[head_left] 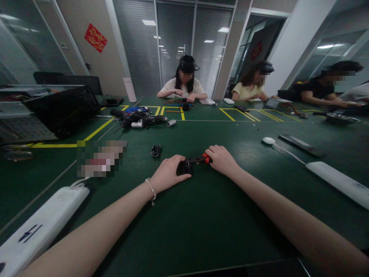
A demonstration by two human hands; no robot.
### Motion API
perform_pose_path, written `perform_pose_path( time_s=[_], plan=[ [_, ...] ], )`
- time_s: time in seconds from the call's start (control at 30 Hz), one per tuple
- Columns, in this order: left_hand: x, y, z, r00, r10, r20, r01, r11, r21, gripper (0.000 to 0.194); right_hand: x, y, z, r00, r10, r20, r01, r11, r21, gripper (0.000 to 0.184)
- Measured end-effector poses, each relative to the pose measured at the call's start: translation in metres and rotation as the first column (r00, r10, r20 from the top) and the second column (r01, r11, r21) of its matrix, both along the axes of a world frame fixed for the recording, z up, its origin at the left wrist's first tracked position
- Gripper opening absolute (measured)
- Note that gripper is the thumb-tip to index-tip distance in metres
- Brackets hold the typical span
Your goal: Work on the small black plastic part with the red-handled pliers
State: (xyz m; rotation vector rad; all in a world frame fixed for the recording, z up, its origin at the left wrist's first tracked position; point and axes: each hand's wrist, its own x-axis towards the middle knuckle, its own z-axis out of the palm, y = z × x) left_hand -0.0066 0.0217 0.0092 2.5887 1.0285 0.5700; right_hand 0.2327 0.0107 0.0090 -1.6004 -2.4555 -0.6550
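Observation:
In the middle of the green table, my left hand (168, 172) holds a small black part (186, 167) with bits of bright metal along its top. My thumb and fingers close on its left side. My right hand (220, 159) is wrapped round the red handles of a pair of pliers (198, 159). The dark jaws point left and reach the black part's upper edge; whether they grip it I cannot tell. Another small black piece (155, 151) lies to the left, beyond my left hand.
A tool pile (141, 118) lies ahead to the left, beside a computer case (57, 111). White power strips flank my arms, on the left (43, 227) and right (337, 179). A dark flat object (301, 144) lies right. Several people sit across the table, one person (184, 82) straight ahead.

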Motion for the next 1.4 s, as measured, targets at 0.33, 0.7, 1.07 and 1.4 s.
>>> perform_pose_path(
  time_s=[0.33, 0.7, 1.07, 1.4],
  plan=[
    [0.0004, -0.0006, 0.0003, 1.000, 0.004, -0.001, -0.004, 1.000, -0.006, 0.051, -0.0007, 0.0000, 0.0012, 1.000, 0.009, -0.010, -0.009, 1.000, -0.006, 0.023],
    [-0.0005, 0.0002, -0.0014, 1.000, -0.004, 0.004, 0.004, 1.000, -0.009, 0.053, 0.0017, -0.0001, 0.0030, 0.999, 0.030, -0.019, -0.030, 0.999, -0.011, 0.022],
    [0.0010, -0.0005, -0.0009, 1.000, -0.007, 0.004, 0.007, 1.000, 0.011, 0.051, 0.0016, 0.0015, 0.0001, 0.999, 0.039, -0.006, -0.039, 0.999, -0.004, 0.026],
    [0.0004, 0.0005, -0.0012, 1.000, -0.007, 0.010, 0.007, 1.000, 0.008, 0.051, 0.0005, 0.0006, 0.0010, 1.000, 0.018, -0.005, -0.018, 1.000, 0.001, 0.023]
  ],
)
